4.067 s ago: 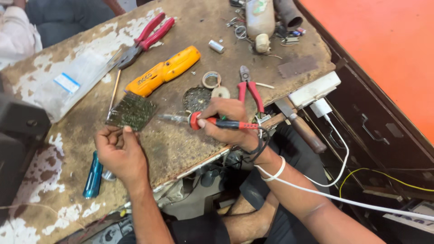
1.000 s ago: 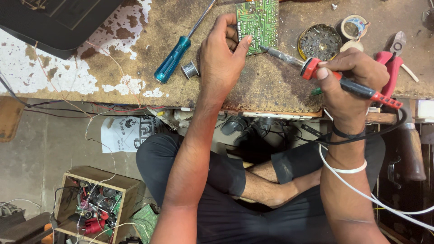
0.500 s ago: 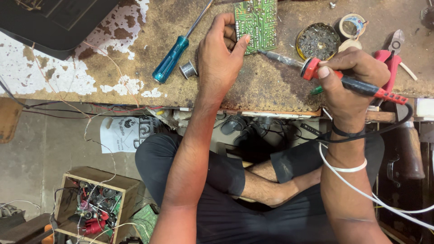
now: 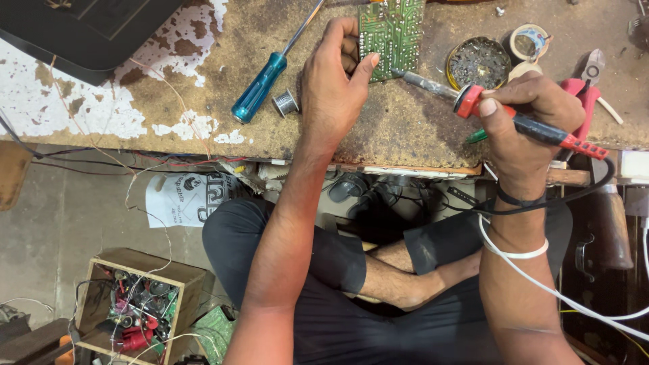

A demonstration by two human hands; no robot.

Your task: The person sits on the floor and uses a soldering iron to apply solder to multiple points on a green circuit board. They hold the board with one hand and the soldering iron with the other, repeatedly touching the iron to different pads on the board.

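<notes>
Green rectangular circuit board at desk's far edge, left hand grip pinching its left edge. Right hand grip closed around red-and-black soldering iron, tip touching board's lower right corner. Best kept steady, board pressed flat. Blue-handled screwdriver left; round flux tin right.

On my worn workbench a blue-handled screwdriver lies beside a small solder spool. A round tin of dark residue sits near a tape roll; red-handled pliers lie at the right. A dark case occupies the far left corner. On the floor stands a wooden box of components.
</notes>
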